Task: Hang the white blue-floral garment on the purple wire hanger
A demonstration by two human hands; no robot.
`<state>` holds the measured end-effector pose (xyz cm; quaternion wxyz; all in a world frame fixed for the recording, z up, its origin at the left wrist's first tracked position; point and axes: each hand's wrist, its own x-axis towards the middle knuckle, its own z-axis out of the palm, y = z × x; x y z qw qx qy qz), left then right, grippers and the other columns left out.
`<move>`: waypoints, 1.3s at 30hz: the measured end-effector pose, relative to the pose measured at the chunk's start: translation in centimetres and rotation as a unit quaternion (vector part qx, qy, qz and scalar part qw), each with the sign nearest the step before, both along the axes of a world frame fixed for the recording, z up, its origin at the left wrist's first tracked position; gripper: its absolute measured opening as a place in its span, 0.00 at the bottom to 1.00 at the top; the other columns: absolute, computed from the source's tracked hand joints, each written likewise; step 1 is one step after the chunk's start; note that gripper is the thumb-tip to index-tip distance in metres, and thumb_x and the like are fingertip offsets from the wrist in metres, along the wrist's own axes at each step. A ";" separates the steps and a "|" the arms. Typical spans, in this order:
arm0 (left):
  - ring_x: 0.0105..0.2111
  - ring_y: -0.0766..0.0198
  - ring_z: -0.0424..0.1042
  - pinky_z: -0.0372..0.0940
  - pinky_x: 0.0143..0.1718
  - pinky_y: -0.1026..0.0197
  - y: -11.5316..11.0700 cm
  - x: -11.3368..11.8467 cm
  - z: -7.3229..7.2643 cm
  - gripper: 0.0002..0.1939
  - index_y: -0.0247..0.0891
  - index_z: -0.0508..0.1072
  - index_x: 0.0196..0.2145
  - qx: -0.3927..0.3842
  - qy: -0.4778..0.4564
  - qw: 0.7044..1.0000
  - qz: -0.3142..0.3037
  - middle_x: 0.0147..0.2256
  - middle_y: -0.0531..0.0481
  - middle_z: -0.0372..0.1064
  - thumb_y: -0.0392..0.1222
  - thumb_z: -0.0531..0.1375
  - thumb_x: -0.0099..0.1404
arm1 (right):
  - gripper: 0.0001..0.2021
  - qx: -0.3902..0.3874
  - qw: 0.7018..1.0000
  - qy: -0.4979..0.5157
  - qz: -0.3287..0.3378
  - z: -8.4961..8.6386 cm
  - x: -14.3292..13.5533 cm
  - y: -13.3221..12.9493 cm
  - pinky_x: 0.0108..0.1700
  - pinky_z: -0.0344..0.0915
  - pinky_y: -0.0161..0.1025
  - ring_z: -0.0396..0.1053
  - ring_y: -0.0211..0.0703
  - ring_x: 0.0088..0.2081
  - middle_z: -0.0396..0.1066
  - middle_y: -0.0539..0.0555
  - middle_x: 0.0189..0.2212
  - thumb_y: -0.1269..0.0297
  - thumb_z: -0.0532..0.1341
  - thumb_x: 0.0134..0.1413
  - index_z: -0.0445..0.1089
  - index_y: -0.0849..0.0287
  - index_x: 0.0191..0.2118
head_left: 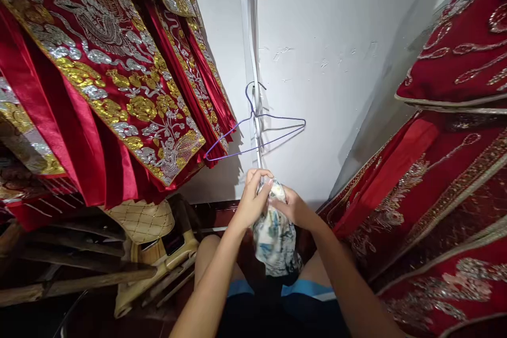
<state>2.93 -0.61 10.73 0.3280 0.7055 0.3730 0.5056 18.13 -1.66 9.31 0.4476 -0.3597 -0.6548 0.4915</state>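
Note:
A bunched piece of light patterned cloth (275, 243), white with blue and dark marks, hangs down between my knees. My left hand (255, 193) pinches its gathered top edge between thumb and fingers. On the other side of the same edge, my right hand (295, 208) is closed on the cloth, its thumb pointing inward. Folds hide some of my fingertips, and the kind of garment cannot be made out. Just above my hands, a bare purple wire hanger (237, 154) hangs against the wall by a pale vertical strip (255, 58).
Red garments with gold and silver embroidery (130, 79) hang at the left. More red beaded garments (447, 169) fill the right side. A bamboo chair (158, 269) with a cream quilted piece (142, 220) and a dark phone-like object (174, 243) stands low left. Ahead is a white wall (325, 21).

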 end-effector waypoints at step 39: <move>0.52 0.50 0.71 0.62 0.56 0.50 5.0 -16.3 1.4 0.15 0.37 0.72 0.44 0.113 0.247 0.927 0.260 0.50 0.38 0.73 0.44 0.48 0.70 | 0.15 0.153 0.921 -0.200 -0.297 3.7 5.1 10.0 0.27 0.48 0.36 0.52 0.38 0.23 0.54 0.46 0.15 0.55 0.59 0.46 0.57 0.55 0.18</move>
